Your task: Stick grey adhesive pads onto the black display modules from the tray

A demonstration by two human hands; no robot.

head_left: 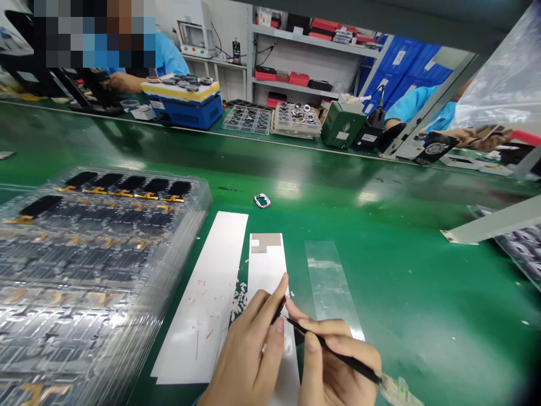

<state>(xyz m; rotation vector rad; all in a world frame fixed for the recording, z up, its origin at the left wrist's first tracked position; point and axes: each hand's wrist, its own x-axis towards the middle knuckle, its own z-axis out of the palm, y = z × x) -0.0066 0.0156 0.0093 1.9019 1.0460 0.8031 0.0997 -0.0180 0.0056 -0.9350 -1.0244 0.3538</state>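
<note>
My left hand [249, 349] is pinched on a small dark part [278, 309] over a narrow white strip [266, 265] lying on the green belt. My right hand [333, 361] grips black tweezers [329, 347], whose tips meet the small part at my left fingertips. Grey adhesive pieces [266, 241] sit at the strip's far end. A wider white strip [211, 299] lies to the left, a clear film strip [332, 287] to the right. Small white scraps [239, 296] lie between the two white strips.
Stacked clear trays of black parts with gold flex cables [84, 259] fill the left. A small pink-rimmed part [262, 201] lies on the belt [401, 293] beyond the strips. Other people in blue [169, 56] work across the belt among boxes, trays and shelves. Another tray [522, 248] sits at the right.
</note>
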